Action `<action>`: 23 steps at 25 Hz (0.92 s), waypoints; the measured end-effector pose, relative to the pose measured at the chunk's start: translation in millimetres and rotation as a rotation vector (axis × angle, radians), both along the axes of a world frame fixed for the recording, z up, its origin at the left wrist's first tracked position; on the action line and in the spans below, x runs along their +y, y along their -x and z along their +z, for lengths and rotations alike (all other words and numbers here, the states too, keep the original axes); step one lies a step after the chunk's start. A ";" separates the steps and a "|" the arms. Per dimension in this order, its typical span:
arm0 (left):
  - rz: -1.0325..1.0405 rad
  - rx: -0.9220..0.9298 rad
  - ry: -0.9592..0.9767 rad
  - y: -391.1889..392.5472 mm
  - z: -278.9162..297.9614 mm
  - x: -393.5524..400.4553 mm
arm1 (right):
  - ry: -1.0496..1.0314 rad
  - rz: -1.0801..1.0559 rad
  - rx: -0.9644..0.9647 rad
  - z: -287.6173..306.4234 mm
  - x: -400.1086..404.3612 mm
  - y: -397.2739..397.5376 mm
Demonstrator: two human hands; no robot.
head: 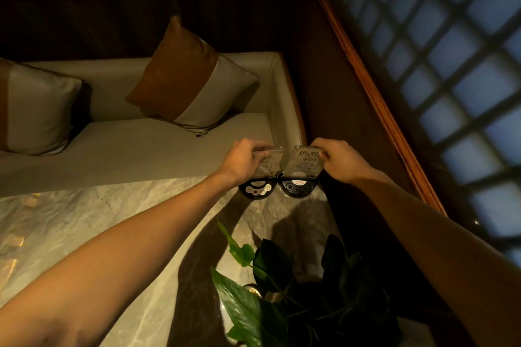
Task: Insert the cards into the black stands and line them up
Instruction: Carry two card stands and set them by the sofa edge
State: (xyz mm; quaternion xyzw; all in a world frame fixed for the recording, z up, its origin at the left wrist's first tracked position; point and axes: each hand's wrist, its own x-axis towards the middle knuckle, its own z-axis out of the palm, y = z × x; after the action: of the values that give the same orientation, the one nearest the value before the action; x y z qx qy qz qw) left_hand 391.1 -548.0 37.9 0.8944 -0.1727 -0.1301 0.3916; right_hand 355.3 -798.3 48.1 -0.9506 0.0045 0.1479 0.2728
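Note:
Two clear cards stand upright side by side at the far corner of the marble table point(135, 214). The left card point(272, 162) rises from a black half-round stand point(257, 190) with small buttons on it. The right card point(306, 160), with dark writing, rises from a second black stand point(297, 188) that touches the first. My left hand point(245, 159) pinches the left card's top and left side. My right hand point(342, 159) grips the top right edge of the right card. Both stands rest on the table.
A potted plant with broad green leaves point(282, 290) stands on the table close to me, between my forearms. Beyond the table runs a grey bench point(141, 146) with two cushions point(191, 79). A wooden wall and latticed window point(451, 65) close in the right side.

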 end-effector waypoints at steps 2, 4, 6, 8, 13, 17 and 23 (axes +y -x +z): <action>-0.011 -0.028 -0.004 0.7 -0.5 -0.4 | 0.014 0.019 -0.013 -0.9 -0.9 0.8; -0.028 -0.040 -0.004 1.1 -1.6 1.1 | 0.008 0.027 -0.014 -1.7 -2.4 0.2; -0.038 -0.050 -0.002 1.0 -2.8 2.3 | 0.012 0.035 -0.023 -1.2 -2.9 0.5; -0.045 -0.063 -0.006 0.1 -3.8 3.2 | 0.016 0.037 -0.035 -1.8 -2.3 1.4; -0.029 -0.001 -0.052 -1.3 -4.7 6.7 | 0.044 0.011 -0.016 -2.5 -0.4 2.7; -0.044 0.027 -0.107 4.6 10.6 24.7 | 0.209 0.031 0.052 15.4 11.9 4.0; -0.110 -0.050 -0.272 30.4 66.4 99.2 | 0.446 0.080 0.103 85.2 60.8 8.2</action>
State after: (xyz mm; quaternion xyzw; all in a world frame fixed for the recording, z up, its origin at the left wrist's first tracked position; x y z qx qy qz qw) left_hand 360.7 -448.8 104.2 0.9313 -0.2120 -0.1515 0.2547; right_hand 347.1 -737.5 133.3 -0.9780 0.0135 0.2023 0.0495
